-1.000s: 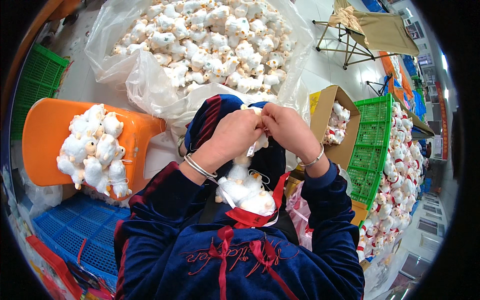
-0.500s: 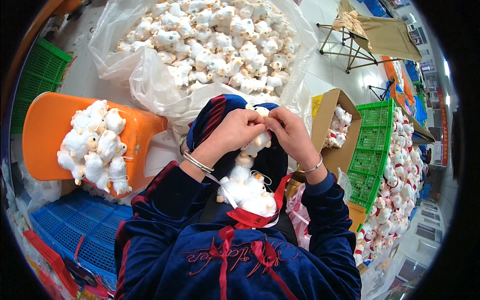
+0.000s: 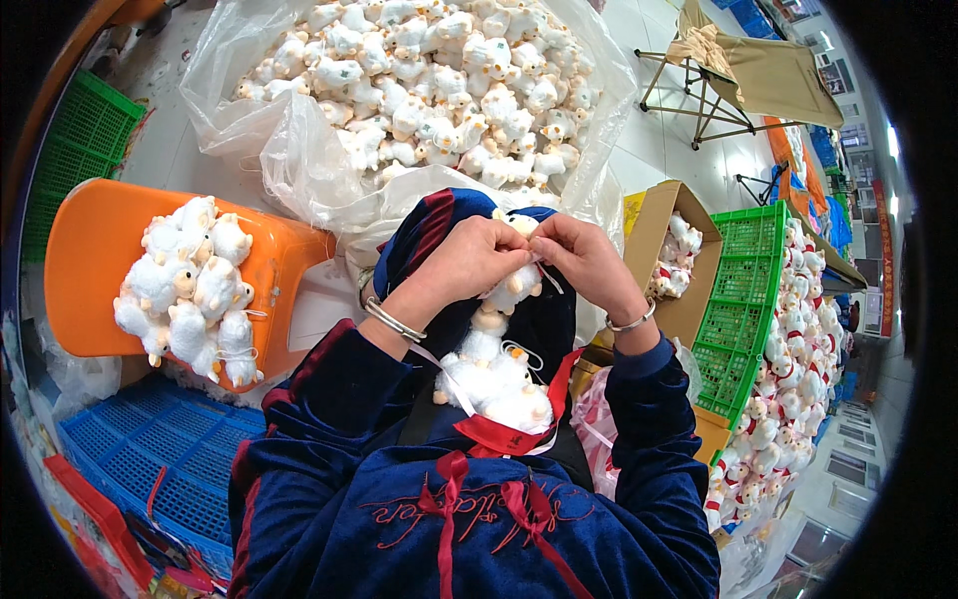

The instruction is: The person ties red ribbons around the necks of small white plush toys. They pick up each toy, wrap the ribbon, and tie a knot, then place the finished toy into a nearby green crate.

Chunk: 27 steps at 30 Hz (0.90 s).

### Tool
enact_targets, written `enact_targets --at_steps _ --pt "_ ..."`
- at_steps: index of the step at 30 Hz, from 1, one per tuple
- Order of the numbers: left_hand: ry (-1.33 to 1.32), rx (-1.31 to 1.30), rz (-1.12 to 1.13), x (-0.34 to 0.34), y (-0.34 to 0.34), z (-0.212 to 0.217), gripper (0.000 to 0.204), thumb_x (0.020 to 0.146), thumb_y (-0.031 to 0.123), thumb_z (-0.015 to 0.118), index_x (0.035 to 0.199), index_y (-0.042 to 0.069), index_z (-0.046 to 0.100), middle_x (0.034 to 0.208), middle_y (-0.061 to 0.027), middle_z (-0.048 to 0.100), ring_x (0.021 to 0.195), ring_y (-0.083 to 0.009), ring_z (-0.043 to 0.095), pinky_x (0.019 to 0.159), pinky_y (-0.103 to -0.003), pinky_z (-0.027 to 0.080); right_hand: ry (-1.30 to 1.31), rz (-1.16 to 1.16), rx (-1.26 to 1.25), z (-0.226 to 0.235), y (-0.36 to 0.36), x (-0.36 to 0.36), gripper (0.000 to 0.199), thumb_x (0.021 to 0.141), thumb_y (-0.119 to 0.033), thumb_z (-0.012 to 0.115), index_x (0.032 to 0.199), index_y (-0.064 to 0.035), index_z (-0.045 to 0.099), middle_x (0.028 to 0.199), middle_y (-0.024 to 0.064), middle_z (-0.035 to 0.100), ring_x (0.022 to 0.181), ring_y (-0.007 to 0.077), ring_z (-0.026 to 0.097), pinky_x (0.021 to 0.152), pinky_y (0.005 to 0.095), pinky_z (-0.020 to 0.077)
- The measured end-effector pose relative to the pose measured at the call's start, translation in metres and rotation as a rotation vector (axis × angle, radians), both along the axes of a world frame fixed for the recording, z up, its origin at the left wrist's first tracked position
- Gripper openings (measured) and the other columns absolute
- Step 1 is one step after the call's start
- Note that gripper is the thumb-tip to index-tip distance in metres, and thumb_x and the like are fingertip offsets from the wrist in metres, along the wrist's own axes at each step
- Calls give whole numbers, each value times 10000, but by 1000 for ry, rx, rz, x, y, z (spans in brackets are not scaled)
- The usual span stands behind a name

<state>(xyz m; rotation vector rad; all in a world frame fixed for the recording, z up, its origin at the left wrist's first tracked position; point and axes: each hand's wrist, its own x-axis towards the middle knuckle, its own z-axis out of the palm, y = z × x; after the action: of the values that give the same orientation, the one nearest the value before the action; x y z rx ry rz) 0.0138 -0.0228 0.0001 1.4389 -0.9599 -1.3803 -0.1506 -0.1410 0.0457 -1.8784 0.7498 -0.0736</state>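
Brightly, evenly lit. Glaring at ceiling lamps (image 3: 892, 140), far right. Bowed and blackened toward edges. Softened in distant background.

Toys (image 3: 499, 384) on lap (image 3: 554, 321), ctr; stool (image 3: 85, 270) w/ pile (image 3: 190, 290) L; bag (image 3: 309, 165) w/ more in front; box (image 3: 697, 297), then crate (image 3: 743, 260) R.

- a workshop for soft toys, by the look of it: the same small white animal lies about in bulk
- a huge clear plastic bag (image 3: 284, 150) full of white plush toys (image 3: 429, 90) on a pale tiled floor (image 3: 654, 130)
- red-collared toys (image 3: 788, 369) heaped beside a green crate (image 3: 738, 299), others in a cardboard box (image 3: 699, 295)
- an orange plastic seat (image 3: 85, 270) bearing one more cluster (image 3: 190, 290)
- a blue crate (image 3: 160, 449) and green crates (image 3: 85, 130) along the left
- a single toy (image 3: 514, 288) worked by hand, between left hand (image 3: 469, 262) and right hand (image 3: 579, 258)
- a red banner (image 3: 886, 260) on the far wall
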Motion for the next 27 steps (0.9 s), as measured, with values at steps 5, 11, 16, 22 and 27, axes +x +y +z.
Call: enact_targets --at_steps 5,11,16,22,27 --pt "-90 -36 -36 3 0 2 228 933 207 741 1001 -8 773 831 -57 742 725 -74 628 658 -261 513 98 -22 -60 10 5 9 155 1009 -132 651 983 20 653 788 10 659 712 67 586 652 239 510" --pt "-127 -91 -40 4 0 0 226 929 187 712 1007 -16 770 817 -75 742 708 -87 632 653 -270 516 148 77 -263 17 9 13 130 997 -115 649 960 7 622 746 28 645 678 93 588 616 273 491" --pt "-96 -26 -9 2 0 0 232 924 182 708 1013 -24 765 814 -74 742 697 -91 632 650 -273 518 106 126 -379 20 16 15 102 987 -94 651 980 2 615 730 42 615 687 113 573 629 292 481" --pt "-109 -58 -67 6 0 1 211 916 161 718 1017 -20 759 835 -54 739 733 -84 640 684 -264 524 -45 -7 -83 -5 10 -2 120 955 -103 703 962 -1 639 777 57 645 709 120 574 645 291 491" --pt "-87 -88 -38 6 -1 -9 202 923 157 709 996 -27 753 824 -43 731 749 -81 635 699 -258 521 -69 34 28 -8 1 -9 123 950 -101 723 984 11 684 796 15 653 741 64 556 653 254 487"
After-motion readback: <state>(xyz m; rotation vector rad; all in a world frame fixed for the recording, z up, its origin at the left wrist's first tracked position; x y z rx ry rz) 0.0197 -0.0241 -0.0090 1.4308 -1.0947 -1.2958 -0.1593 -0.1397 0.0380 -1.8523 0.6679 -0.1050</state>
